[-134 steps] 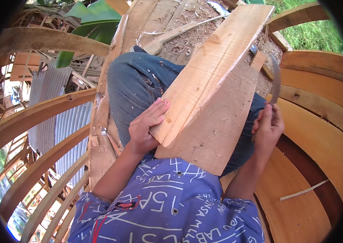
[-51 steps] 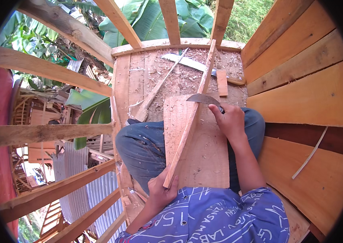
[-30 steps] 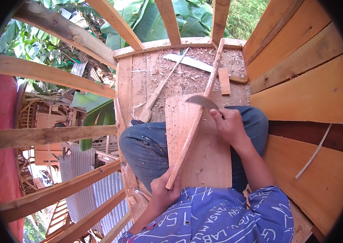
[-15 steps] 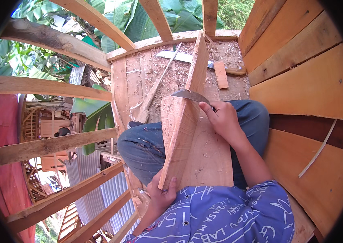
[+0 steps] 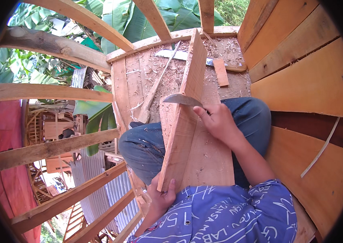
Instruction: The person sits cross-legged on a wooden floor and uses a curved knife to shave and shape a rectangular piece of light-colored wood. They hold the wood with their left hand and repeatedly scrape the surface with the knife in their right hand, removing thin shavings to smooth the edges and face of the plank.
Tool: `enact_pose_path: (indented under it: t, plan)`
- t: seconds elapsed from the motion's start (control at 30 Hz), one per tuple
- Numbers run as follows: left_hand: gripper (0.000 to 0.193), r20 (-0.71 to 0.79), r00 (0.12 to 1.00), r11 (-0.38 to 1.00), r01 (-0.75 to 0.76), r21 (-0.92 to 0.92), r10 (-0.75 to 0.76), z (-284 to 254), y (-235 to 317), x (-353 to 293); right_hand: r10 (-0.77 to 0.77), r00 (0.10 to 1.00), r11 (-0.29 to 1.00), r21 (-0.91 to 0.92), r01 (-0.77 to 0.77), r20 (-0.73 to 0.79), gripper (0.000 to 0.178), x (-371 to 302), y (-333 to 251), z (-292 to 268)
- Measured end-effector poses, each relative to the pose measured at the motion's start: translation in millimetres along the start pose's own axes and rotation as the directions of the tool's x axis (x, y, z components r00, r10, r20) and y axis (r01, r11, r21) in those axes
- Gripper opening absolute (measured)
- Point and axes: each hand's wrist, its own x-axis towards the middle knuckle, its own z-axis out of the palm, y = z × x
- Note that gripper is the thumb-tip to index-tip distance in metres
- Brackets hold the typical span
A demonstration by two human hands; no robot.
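A long wooden board stands on its narrow edge, running from my body to the far side. My left hand grips its near end, thumb on the right face and fingers on the left. In my right hand is a knife with a curved dark blade; the fist hides most of its handle. The blade lies across the board's upper edge, about halfway along. Beneath is a second, flat board, resting across my lap.
Wood shavings litter the plank floor. Beyond the board lie a saw, a small wooden block and a thin stick. Wooden rails stand at the left, and a plank wall rises on the right.
My right hand has drawn the knife slightly nearer along the board's upper edge, and the blade reaches farther left. My left hand keeps its hold on the board's near end.
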Motion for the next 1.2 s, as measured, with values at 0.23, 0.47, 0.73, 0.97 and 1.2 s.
enact_pose_path:
  t: [0.23, 0.47, 0.73, 0.97, 1.2]
  plan:
    - [0.038, 0.025, 1.000, 0.999, -0.017, 0.051, 0.015, -2, 5, 7, -0.119, 0.992, 0.993, 0.008, 0.118, 0.035, 0.051, -6, -10, 6]
    - [0.039, -0.005, 1.000, 1.000, -0.020, -0.024, 0.020, -3, -2, 8, 0.156, 0.988, 0.976, 0.155, -0.156, 0.008, 0.042, 3, -5, 1]
    - [0.040, 0.018, 0.997, 0.991, 0.080, -0.107, -0.079, -24, -21, -4, 0.007, 0.828, 0.390, 0.761, -0.519, 0.561, 0.043, -20, 15, -27]
    - [0.042, 0.023, 0.981, 0.963, 0.195, -0.185, -0.194, -40, -30, -1, -0.069, 0.657, 0.385, 0.628, -0.677, 0.751, 0.037, -44, -4, -12]
    - [0.039, 0.004, 0.974, 0.951, 0.223, -0.215, -0.227, -42, -24, -1, 0.166, 0.794, 0.375, 0.707, -0.599, 0.585, 0.022, -29, 6, -21]
